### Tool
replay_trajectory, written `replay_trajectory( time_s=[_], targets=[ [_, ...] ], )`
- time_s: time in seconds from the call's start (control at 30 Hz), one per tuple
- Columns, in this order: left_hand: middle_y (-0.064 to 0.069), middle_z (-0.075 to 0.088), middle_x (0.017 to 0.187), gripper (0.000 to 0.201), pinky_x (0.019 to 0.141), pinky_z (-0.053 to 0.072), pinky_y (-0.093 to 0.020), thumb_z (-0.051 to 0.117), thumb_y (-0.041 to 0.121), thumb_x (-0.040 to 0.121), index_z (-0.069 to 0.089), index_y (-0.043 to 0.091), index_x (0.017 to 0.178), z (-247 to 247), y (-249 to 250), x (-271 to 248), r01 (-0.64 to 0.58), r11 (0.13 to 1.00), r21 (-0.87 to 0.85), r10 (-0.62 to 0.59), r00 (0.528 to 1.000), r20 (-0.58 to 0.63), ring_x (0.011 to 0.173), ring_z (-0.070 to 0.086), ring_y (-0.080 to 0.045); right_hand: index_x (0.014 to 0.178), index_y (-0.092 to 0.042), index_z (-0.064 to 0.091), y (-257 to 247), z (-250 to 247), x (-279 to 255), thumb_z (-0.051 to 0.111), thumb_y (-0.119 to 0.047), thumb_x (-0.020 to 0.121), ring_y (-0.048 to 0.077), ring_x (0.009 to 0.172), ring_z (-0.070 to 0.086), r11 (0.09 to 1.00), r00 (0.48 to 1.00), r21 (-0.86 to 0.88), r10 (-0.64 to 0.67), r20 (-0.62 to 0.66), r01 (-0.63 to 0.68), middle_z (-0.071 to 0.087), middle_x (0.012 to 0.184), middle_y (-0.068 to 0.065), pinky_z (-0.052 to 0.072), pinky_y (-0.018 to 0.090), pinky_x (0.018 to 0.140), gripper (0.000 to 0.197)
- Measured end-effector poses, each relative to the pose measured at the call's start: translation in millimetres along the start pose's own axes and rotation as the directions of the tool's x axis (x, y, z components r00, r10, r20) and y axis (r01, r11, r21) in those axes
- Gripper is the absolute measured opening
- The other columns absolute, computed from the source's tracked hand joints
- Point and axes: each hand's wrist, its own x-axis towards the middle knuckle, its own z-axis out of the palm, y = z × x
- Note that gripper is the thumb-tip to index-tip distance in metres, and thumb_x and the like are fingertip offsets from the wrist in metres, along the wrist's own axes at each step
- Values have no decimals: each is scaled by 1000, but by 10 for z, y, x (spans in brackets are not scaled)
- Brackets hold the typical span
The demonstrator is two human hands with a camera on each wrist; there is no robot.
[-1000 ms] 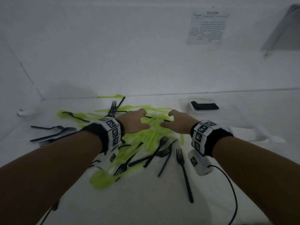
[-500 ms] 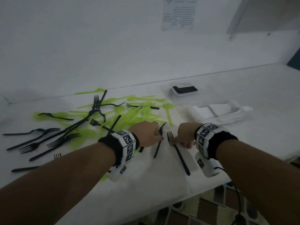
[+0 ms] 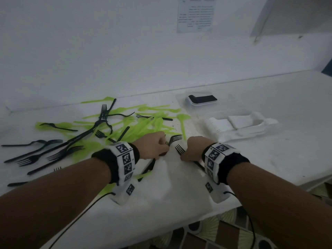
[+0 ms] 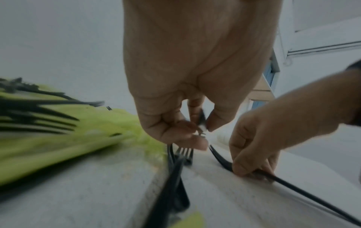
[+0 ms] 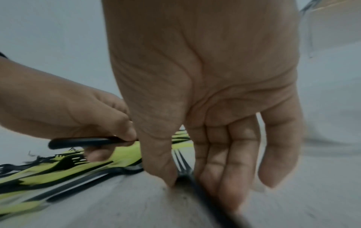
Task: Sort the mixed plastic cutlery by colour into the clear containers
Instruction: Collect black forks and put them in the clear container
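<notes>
A black fork [image 3: 173, 139] is now pinched in the left hand [image 3: 152, 147] and raised off the tabletop [image 3: 179, 203], tines up; half a second ago that hand was only reaching among the forks. A second black fork [image 3: 179, 149] is pinched near its neck by the right hand [image 3: 195, 150] and is seemingly not yet clear of the surface; earlier it lay flat there beside the fingers. Both hands are thus closed on black forks, close together. The green cutlery [image 3: 143, 126] and the remaining black forks [image 3: 53, 151] are left mixed on the left. The clear container [image 3: 181, 97] with black pieces stands behind, well apart. The black sort is judged under way, with most pieces still to be moved.
</notes>
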Motion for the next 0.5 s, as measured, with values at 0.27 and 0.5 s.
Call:
replay_trajectory(
  time_s=[0.27, 0.5],
  targets=[
    [-1, 57, 83, 22, 56, 34, -27, 53, 31, 101, 50, 11, 110, -262, -424, -499, 160, 976, -149, -169, 984, -49, 64, 42, -14, 112, -6, 42, -31, 77, 152, 50, -32, 104, 30, 91, 57, 898, 971, 439, 90, -222, 18, 63, 109, 16, 45, 36, 77, 28],
    [3, 39, 68, 41, 54, 28, -27, 60, 43, 100, 42, 18, 74, -213, -746, -819, 97, 993, -66, -109, 971, -213, 50, 36, -6, 66, -17, 44, -583, 205, 143, 64, -44, 94, 21, 69, 49, 939, 989, 333, -34, -147, 81, 46, 68, -1, 30, 29, 51, 44]
  ],
)
